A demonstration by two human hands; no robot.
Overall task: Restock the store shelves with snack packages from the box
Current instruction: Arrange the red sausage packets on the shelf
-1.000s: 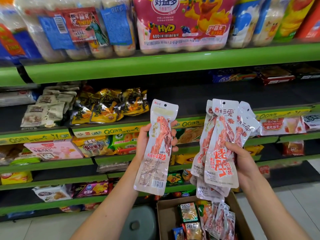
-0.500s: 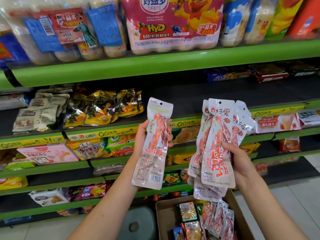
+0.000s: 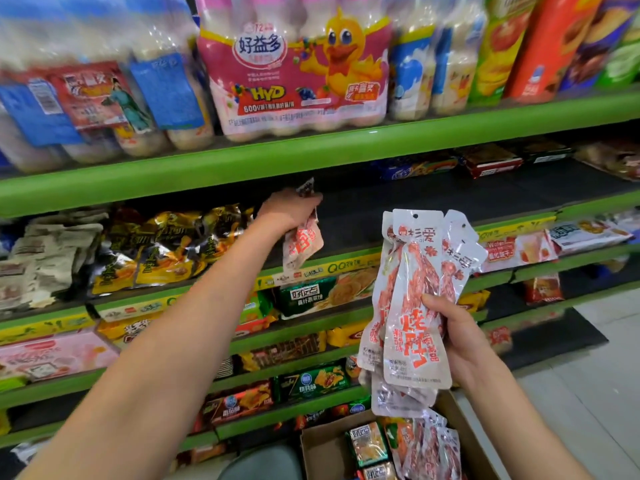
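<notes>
My left hand [image 3: 289, 211] grips one long white-and-red snack packet [image 3: 302, 242] and reaches up into the dark gap of the second green shelf [image 3: 408, 216], just right of the yellow packets. The packet hangs down from my fingers over the shelf's front edge. My right hand [image 3: 450, 336] holds a fanned bunch of the same packets [image 3: 415, 299] upright in front of the lower shelves. Below it stands the open cardboard box [image 3: 318, 448] with more packets inside.
Yellow-and-black snack bags [image 3: 162, 247] and pale packets [image 3: 45, 258] fill the shelf's left part. Drink multipacks [image 3: 298, 74] stand on the top shelf. Lower green shelves hold mixed snacks. A grey stool [image 3: 263, 464] sits left of the box, on a tiled floor [image 3: 595, 393].
My left hand has moved up and away from me, carrying its single packet from chest height into the second shelf's gap. The right hand still holds its bunch.
</notes>
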